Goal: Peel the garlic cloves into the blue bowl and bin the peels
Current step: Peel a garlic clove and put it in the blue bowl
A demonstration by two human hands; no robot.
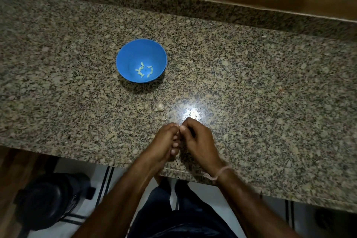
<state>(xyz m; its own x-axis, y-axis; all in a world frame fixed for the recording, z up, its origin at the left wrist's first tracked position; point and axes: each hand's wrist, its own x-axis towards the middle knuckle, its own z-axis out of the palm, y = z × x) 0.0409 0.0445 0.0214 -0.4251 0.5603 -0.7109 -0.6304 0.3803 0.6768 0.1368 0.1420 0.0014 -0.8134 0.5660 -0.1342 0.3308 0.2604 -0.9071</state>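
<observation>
A blue bowl [123, 60] stands on the granite counter [251, 83], well back from its front edge, with a small cluster of pale peeled cloves [144, 70] on its bottom. Nearer the person, between the bowl and the hands, a pale lump of unpeeled garlic [159, 106] lies alone on the stone, just left of a bright glare spot. The 2 hands meet over the counter close to its front edge: the left hand [167, 140] and the right hand [198, 137] both have their fingers curled, and their fingertips press together at 1 spot. A tiny pale speck shows there, but it is too small and blurred to tell whether they pinch a clove or nothing. A thin thread band [221, 172] circles the right wrist. Below the counter's edge, a black bin [50, 199] sits on the floor at the lower left.
</observation>
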